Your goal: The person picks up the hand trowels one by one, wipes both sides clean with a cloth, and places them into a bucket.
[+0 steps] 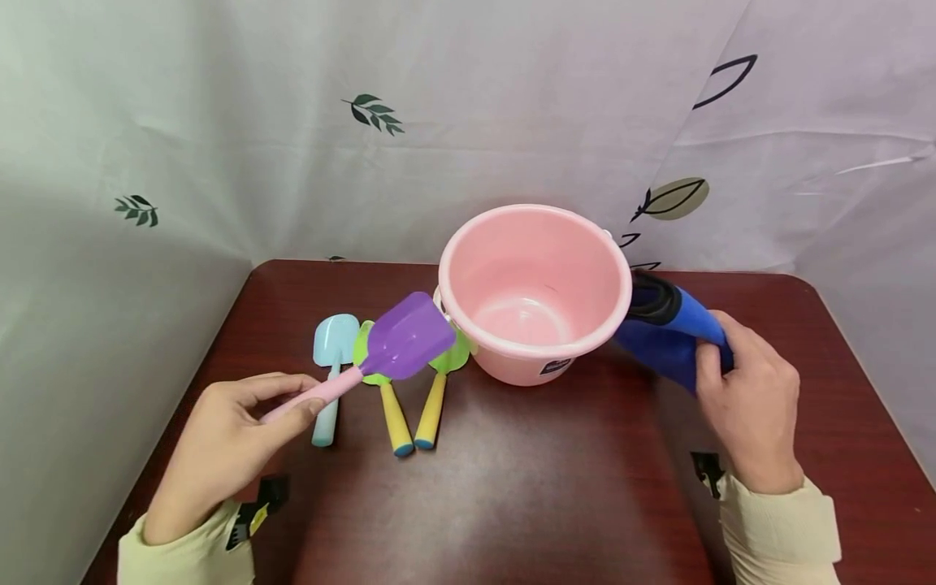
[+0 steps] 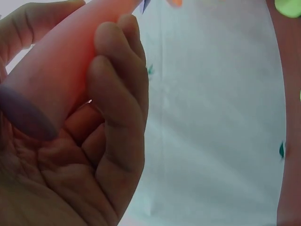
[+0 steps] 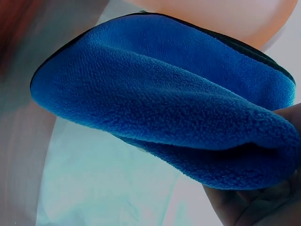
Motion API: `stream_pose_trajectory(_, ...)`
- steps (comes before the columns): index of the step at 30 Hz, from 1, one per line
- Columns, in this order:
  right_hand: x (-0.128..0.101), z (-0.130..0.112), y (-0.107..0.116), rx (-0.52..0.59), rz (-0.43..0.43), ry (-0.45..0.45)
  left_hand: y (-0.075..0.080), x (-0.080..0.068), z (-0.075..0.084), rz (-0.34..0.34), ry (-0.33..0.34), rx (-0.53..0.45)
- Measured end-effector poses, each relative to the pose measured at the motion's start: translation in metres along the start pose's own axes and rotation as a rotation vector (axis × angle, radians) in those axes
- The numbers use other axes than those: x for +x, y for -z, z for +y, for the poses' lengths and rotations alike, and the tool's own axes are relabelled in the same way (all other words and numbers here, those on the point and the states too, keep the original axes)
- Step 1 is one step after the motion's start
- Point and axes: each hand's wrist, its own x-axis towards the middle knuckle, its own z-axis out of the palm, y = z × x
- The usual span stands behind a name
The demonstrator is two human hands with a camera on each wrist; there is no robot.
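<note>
Purple plastic is seen at the centre-left of the head view, where a toy shovel [image 1: 398,341] with a purple blade and a pink handle is held up off the table by the left hand [image 1: 234,435]. Its handle is gripped between the thumb and the curled fingers, and the blade is tilted upward toward the pink bucket [image 1: 537,288], hovering just beside the bucket's left rim. In the left wrist view the pink handle [image 2: 56,75] is shown lying across the palm with the fingers [image 2: 117,94] wrapped over it, and its purple end cap is seen at the heel of the hand. Beneath the lifted blade, three more toy tools are laid side by side on the dark red table [image 1: 526,487]: a light blue spade [image 1: 331,370] on the left, and two green-headed tools with yellow handles [image 1: 413,406] next to it, partly hidden by the purple blade. The bucket is set upright at the middle of the table, its inside empty and a small label visible low on its front wall. To its right, a folded blue fleece cloth [image 1: 669,329] with a dark edge is pinched by the right hand [image 1: 749,398], thumb on top and fingers underneath, and its far end is seen touching or nearly touching the bucket's right side. In the right wrist view the blue fleece [image 3: 164,108] fills most of the picture, with fingertips closed on its fold at the lower right. A pale curtain printed with leaves is hung behind the table.
</note>
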Motion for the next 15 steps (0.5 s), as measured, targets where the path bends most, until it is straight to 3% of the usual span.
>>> stream_pose_trajectory(9,-0.002,-0.009,0.007,0.008,0.024,0.031,-0.014,0.001,0.014,-0.05,-0.101,-0.017)
stream_pose_trajectory(15,-0.001,-0.016,0.01,0.041,0.114,0.013,-0.019,-0.003,0.021,-0.122,-0.188,-0.094)
